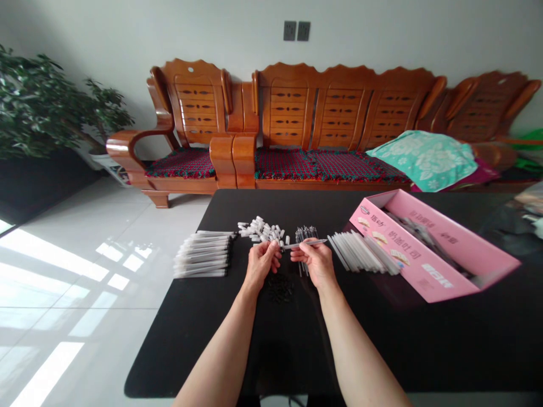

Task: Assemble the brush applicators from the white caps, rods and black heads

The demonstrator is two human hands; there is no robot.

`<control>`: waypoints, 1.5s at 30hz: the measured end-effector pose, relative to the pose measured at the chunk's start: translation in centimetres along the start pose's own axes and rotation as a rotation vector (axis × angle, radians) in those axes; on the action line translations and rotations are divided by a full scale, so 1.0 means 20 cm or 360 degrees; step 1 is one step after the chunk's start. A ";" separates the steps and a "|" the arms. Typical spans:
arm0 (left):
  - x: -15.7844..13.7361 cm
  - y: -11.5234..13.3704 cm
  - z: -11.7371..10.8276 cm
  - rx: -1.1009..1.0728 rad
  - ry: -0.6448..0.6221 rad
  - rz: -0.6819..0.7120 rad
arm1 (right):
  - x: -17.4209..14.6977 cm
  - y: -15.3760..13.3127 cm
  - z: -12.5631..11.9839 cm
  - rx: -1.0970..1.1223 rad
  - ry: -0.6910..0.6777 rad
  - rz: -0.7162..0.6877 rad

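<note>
From where I watch, the slim, whitish plastic pen barrel (316, 242) is held in the air between both hands, above the middle of the table, its tapered end pointing right. The left hand (263, 260) has thumb and fingers closed together at the barrel's left end; I cannot tell whether a small part is pinched there too. The right hand (316, 261) pinches the barrel between thumb and fingers, the rest loosely curled. I read the step in hand as work on that left end, and the next move as calling for a steady right grip with the ends kept in line. Around the hands on the glossy black tabletop (186, 345) lie a heap of short white caps (263, 230), a cluster of thin dark-tipped refills (306, 233), a pile of small black pieces (280, 288), a row of translucent white tubes (362, 252) and, on the left, a stack of white pens with dark ends (203, 255). A pink cardboard box (439, 274) stands at the right. Beyond are a polished wooden bench (291, 107), a leafy green plant (38, 107) and a sunlit pale tiled floor (127, 294).
</note>
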State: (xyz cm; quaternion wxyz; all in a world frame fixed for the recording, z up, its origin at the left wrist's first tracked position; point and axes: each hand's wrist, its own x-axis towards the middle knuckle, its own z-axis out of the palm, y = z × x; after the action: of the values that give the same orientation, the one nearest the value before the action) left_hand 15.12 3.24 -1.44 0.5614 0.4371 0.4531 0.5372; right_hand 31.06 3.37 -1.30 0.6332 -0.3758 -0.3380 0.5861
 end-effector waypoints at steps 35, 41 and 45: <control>0.01 -0.03 -0.01 0.0106 -0.0127 0.0020 | 0.01 0.02 -0.03 0.0000 0.0008 0.0004; -0.01 -0.01 0.00 0.0059 -0.0127 -0.0006 | 0.01 0.01 -0.02 -0.0005 -0.0001 0.0008; -0.01 0.00 0.01 0.0171 -0.0226 0.0010 | 0.01 0.00 -0.02 0.0023 -0.0008 0.0029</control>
State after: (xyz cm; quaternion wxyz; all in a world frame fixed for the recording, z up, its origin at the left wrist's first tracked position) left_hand 15.37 2.95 -1.31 0.5662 0.5050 0.4388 0.4815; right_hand 31.44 3.49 -1.57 0.6297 -0.3728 -0.3320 0.5952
